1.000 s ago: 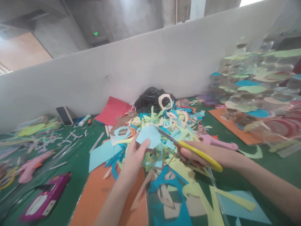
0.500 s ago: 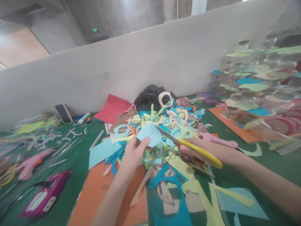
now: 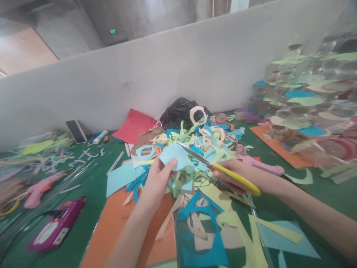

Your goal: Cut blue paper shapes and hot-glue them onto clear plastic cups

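Observation:
Between the thumb and fingers of my left hand is a light blue piece of paper with a partly rounded edge. My right hand grips yellow-handled scissors. Their metal blades point up and left, lying at the upper right edge of the light blue paper. Whether the blades are around the edge or beside it I cannot tell. Beneath both hands spreads a heap of paper scraps in blue, green, yellow and cream. A pink glue gun lies just beyond my right wrist.
Orange paper lies under my left forearm. To the left are a purple box with a cable, another pink glue gun and a phone. Clear cups with paper discs are stacked at right. A black bag rests by the wall.
The light blue paper and my left hand have shifted slightly left and up. The scissors have moved a little with them and stay at the paper's edge.

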Tool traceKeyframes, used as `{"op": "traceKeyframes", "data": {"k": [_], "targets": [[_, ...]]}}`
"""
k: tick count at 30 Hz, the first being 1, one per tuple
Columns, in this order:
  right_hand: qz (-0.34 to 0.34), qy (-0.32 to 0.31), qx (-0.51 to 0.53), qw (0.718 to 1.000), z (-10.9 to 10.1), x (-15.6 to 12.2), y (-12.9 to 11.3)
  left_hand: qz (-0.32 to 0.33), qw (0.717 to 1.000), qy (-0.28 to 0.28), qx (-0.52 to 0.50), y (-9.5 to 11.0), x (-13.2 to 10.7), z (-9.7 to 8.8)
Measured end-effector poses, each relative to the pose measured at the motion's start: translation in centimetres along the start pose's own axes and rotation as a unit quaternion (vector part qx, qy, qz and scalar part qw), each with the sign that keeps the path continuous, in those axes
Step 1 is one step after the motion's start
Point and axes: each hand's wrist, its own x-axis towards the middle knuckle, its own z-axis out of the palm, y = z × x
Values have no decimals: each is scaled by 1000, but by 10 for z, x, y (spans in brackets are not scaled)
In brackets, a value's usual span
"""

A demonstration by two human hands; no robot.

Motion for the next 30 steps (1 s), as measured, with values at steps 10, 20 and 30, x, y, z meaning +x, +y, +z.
{"op": "traceKeyframes", "data": {"k": [10, 20, 30], "targets": [[-72, -18, -138, 988, -6, -3, 14, -5, 998, -18, 61, -1, -2, -2], [-66, 14, -124, 990, -5, 3, 18, 17, 998, -43, 42, -14, 8, -7], [-10, 31, -51, 998, 0, 4, 9, -15, 999, -39, 17, 4, -7, 4]]}}
